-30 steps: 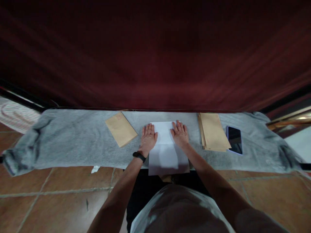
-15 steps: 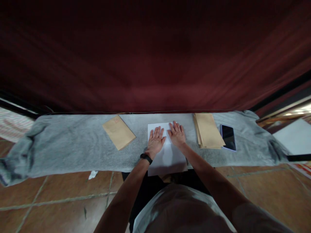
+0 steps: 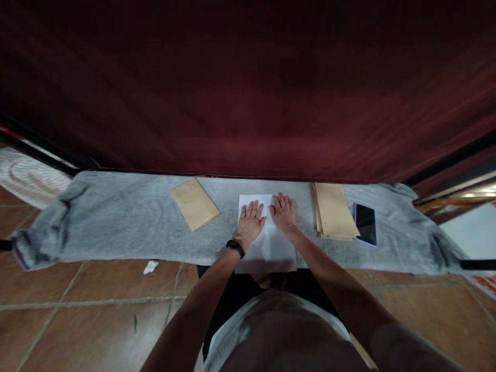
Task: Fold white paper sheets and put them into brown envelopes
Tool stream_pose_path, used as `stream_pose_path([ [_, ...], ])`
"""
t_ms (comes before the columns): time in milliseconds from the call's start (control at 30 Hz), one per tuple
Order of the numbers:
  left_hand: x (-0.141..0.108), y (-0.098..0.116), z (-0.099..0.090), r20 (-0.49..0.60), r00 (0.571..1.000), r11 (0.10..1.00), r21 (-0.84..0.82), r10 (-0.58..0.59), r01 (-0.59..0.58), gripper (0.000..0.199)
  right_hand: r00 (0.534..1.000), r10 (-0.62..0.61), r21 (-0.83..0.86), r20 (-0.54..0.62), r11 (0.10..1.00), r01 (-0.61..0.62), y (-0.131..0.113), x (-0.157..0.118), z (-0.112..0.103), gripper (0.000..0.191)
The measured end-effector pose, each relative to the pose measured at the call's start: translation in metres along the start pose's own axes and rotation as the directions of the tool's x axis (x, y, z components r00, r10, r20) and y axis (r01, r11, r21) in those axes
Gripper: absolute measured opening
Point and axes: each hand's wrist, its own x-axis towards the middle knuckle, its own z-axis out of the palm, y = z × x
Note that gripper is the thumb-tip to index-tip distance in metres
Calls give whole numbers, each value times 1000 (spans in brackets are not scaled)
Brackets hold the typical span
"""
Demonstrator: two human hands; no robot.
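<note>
A white sheet of paper [image 3: 267,253] lies on the grey cloth in front of me, its near edge reaching past the cloth's front edge. My left hand [image 3: 250,222] rests flat on the sheet's left part, fingers stretched out; a black band is on that wrist. On the upper right part of the paper, my right hand [image 3: 283,213] lies flat with its fingers a little spread. Neither hand grips anything. Off to the left is a brown envelope [image 3: 195,203], set at a slant. To the right sits a stack of brown envelopes [image 3: 335,211].
The grey cloth [image 3: 116,217] covers a long narrow surface. A phone [image 3: 366,224] lies beside the envelope stack, partly under its corner. Behind rises a dark red panel [image 3: 248,113]. Below is a tiled floor [image 3: 96,330] with a crumpled white scrap [image 3: 151,266].
The camera view has tilted and shifted slightly. Both hands stay flat on the paper in nearly the same place, and the envelopes and phone have not moved on the cloth.
</note>
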Motion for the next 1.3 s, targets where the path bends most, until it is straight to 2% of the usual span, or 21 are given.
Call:
stream_pose_path([
  [167, 0, 1, -1, 29, 1000, 1000, 6, 3, -3, 57, 988, -152, 62, 30, 987, 150, -25, -10, 6, 50],
  [300, -1, -2, 2, 18, 1000, 1000, -7, 15, -15, 57, 983, -183, 88, 6, 979, 181, -31, -22, 13, 52],
  [500, -9, -9, 2, -32, 999, 999, -35, 4, -5, 57, 980, -196, 46, -31, 979, 198, -13, -27, 10, 51],
  [833, -39, -38, 1, -95, 989, 993, -48, -116, 112, 60, 985, -167, -13, -46, 986, 166, 14, -31, 6, 55],
  [1067, -49, -47, 0, -111, 980, 985, -62, -167, 161, 59, 987, -145, -39, -66, 989, 143, 31, -36, 1, 56],
  [1200, -52, -31, -4, -150, 961, 971, -83, -233, 223, 59, 988, -137, -42, -67, 990, 134, 34, -37, 0, 57],
  [1300, -59, 1, -7, -162, 975, 986, -93, -150, 137, 59, 990, -127, -38, -69, 992, 124, 33, -37, -1, 58],
])
